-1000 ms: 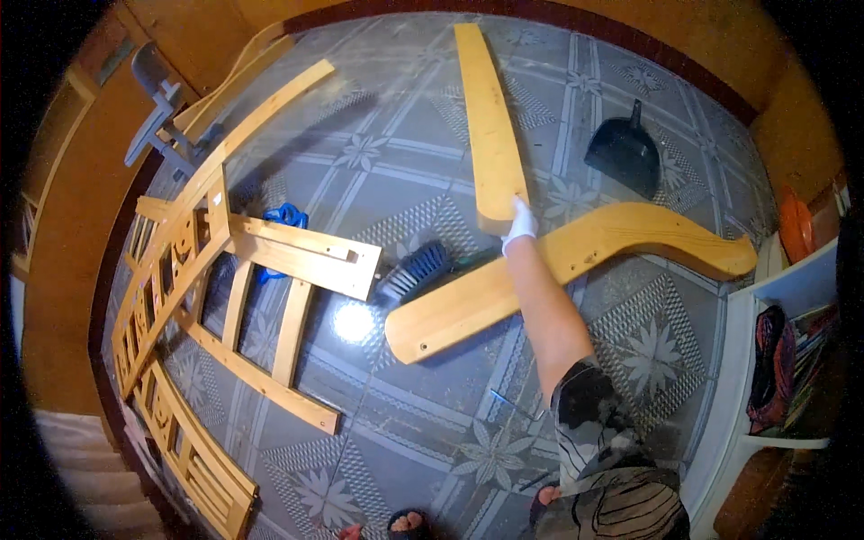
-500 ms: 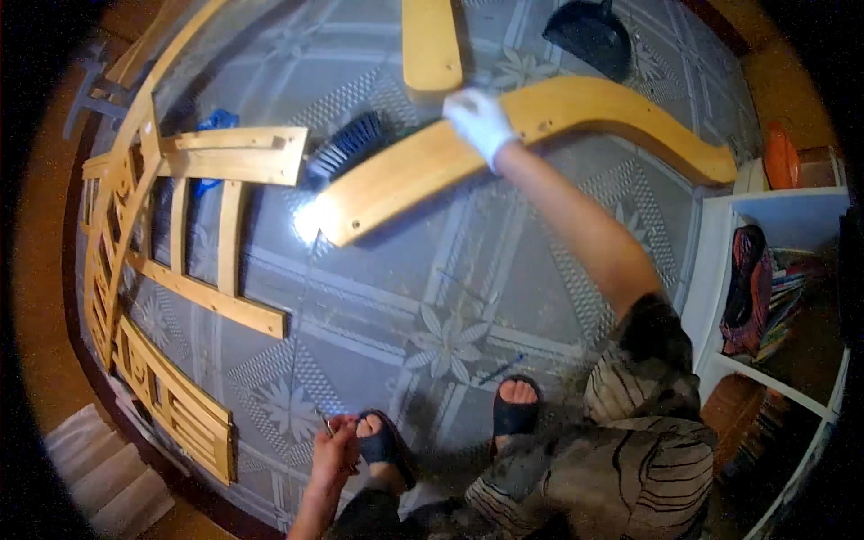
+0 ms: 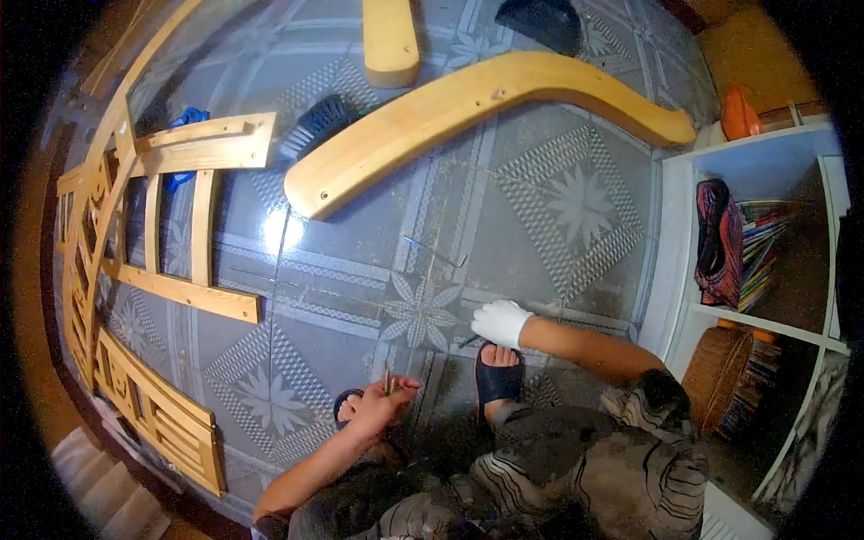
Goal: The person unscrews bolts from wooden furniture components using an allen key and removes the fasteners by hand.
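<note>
My left hand [image 3: 389, 402], bare, is closed on a small thin metal rod [image 3: 387, 378] that sticks up from its fingers above my left foot. My right hand [image 3: 501, 322] wears a white glove and is low to the floor, just beyond my right sandal. Its fingers are curled over one end of a thin dark tool [image 3: 469, 341]; the glove hides the rest. Farther off lies an L-shaped hex key [image 3: 438, 251]. Across the floor beyond my hands rests a long curved wooden piece [image 3: 432, 126], with bolt holes along it.
Slatted wooden frame parts [image 3: 202, 225] lie at the left. Beyond the curved piece are another wooden bar [image 3: 390, 45], a dark brush [image 3: 322, 126] and a black dustpan [image 3: 544, 25]. White shelving [image 3: 679, 216] stands at the right, with an orange object [image 3: 740, 115] on top.
My right hand has left the curved wooden piece and come down near my right foot, onto the thin tool. My left hand has moved right and slightly up, still holding the metal rod.
</note>
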Motion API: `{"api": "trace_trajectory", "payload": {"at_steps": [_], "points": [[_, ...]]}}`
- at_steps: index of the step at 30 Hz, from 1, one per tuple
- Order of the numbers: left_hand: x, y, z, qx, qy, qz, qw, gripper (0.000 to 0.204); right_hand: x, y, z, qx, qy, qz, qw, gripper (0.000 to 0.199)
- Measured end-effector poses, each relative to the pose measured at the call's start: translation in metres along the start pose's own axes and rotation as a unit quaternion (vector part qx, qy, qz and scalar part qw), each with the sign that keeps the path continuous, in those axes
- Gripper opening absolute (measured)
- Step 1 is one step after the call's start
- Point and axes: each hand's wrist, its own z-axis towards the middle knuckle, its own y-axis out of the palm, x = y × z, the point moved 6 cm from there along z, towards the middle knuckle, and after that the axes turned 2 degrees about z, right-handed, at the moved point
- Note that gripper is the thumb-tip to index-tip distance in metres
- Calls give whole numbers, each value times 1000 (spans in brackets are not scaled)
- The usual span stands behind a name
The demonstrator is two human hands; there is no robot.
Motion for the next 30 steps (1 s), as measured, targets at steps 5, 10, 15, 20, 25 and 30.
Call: {"api": "trace_trajectory", "payload": {"at_steps": [5, 10, 15, 20, 25, 30], "points": [[4, 5, 3, -29, 14, -4, 999, 18, 10, -48, 17, 110, 133, 110, 979, 21], [-5, 1, 6, -18, 35, -42, 998, 17, 41, -81, 59, 204, 289, 301, 886, 22], [-17, -12, 1, -7, 7, -122, 992, 14, 48, -91, 69, 200, 347, 203, 893, 28], [-5, -20, 2, 41, 40, -148, 987, 11, 50, -100, 53, 209, 315, 249, 892, 31], [-6, -30, 9, 7, 77, -144, 987, 19, 62, -68, -17, 315, 316, 192, 874, 37], [-18, -43, 19, -5, 27, -139, 990, 22, 113, 36, -241, 438, 616, 158, 636, 26]]}}
